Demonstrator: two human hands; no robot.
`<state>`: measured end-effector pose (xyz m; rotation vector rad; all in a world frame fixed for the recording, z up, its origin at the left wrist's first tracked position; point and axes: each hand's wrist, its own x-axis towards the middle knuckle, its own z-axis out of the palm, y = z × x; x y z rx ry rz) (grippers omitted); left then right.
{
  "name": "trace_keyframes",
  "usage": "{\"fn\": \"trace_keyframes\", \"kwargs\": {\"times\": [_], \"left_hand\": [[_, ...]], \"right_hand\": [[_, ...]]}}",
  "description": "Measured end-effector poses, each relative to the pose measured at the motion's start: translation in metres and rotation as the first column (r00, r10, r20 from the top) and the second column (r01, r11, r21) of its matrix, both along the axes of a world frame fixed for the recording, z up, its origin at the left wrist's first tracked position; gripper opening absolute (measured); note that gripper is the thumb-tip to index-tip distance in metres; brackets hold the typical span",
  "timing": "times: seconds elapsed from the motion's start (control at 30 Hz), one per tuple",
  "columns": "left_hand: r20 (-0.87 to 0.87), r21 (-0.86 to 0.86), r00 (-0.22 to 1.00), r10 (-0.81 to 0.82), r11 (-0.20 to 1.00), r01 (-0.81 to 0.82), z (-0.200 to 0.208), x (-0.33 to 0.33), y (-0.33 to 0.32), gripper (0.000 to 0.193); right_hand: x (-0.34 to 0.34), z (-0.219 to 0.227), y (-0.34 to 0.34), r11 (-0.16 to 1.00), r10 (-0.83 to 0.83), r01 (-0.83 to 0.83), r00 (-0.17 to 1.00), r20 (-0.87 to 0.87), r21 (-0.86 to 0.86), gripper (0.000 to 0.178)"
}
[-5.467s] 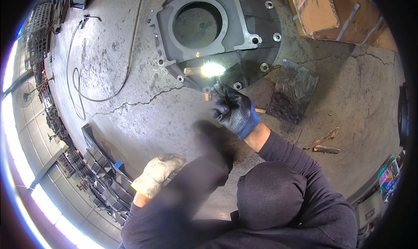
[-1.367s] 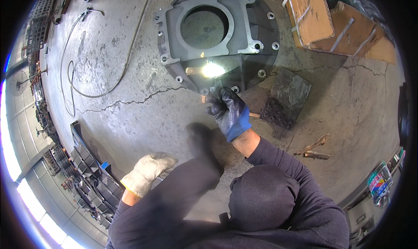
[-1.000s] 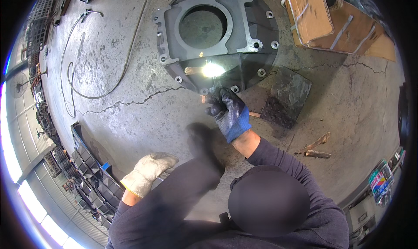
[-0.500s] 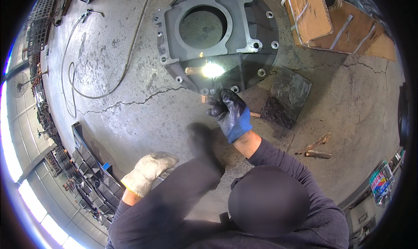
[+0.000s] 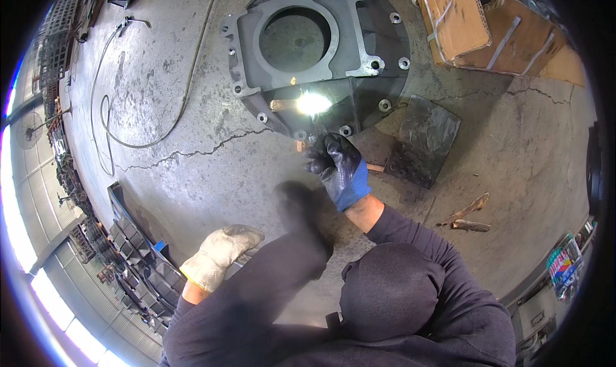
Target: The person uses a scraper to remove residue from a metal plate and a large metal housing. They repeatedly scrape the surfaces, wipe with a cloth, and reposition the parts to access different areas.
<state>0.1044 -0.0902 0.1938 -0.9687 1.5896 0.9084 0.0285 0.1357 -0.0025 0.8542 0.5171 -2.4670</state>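
Note:
A large grey cast-metal housing [image 5: 292, 75] with a round central opening and bolt lugs around its rim lies on the floor in front of me. My right hand [image 5: 337, 168], in a blue and black coated glove, is closed at its near edge. Whatever sits in those fingers is hidden or too small to name. Just beyond them, a bright white glare [image 5: 314, 103] shines on the housing, with a small wooden-looking piece [image 5: 283, 104] beside it. My left hand [image 5: 224, 251], in a cream work glove, rests by my left leg, its fingers stretched out together and partly curved.
A dark flat plate [image 5: 425, 139] lies right of the housing, and wood scraps [image 5: 470, 226] are nearer me. Cardboard boxes [image 5: 452, 20] stand at the far right. A hose [image 5: 151, 142] loops over the cracked floor at left, near black metal parts [image 5: 138, 258].
The view has shifted very slightly. Both hands keep almost the same places, and the glare stays on the housing.

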Motion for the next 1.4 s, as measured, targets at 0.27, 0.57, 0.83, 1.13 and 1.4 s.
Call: {"fn": "trace_keyframes", "kwargs": {"times": [0.27,0.57,0.83,1.13,1.4], "left_hand": [[0.016,0.004,0.999,0.041,0.999,-0.041,0.005,-0.006,0.006,0.032],[-0.07,0.065,0.99,-0.119,0.99,0.124,-0.001,0.002,0.0,0.029],[0.071,-0.098,0.997,-0.031,0.994,0.038,0.0,-0.005,0.011,0.029],[0.118,-0.063,0.993,0.003,0.998,0.004,-0.001,-0.009,0.019,0.031],[0.065,-0.061,0.995,-0.071,0.995,0.075,0.005,-0.012,0.028,0.032]], "right_hand": [[0.005,-0.006,-0.002,0.996,0.038,-0.03,0.994,-0.098,0.087,0.034],[0.027,-0.013,0.009,0.985,0.029,-0.038,0.998,-0.054,-0.166,0.021],[0.005,0.0,0.011,0.997,0.005,0.011,0.978,-0.207,0.077,0.023],[-0.014,0.011,0.01,0.999,-0.045,0.044,0.994,-0.1,-0.012,0.02],[-0.023,0.012,0.011,0.997,-0.026,0.015,0.988,-0.15,-0.074,0.017]]}}
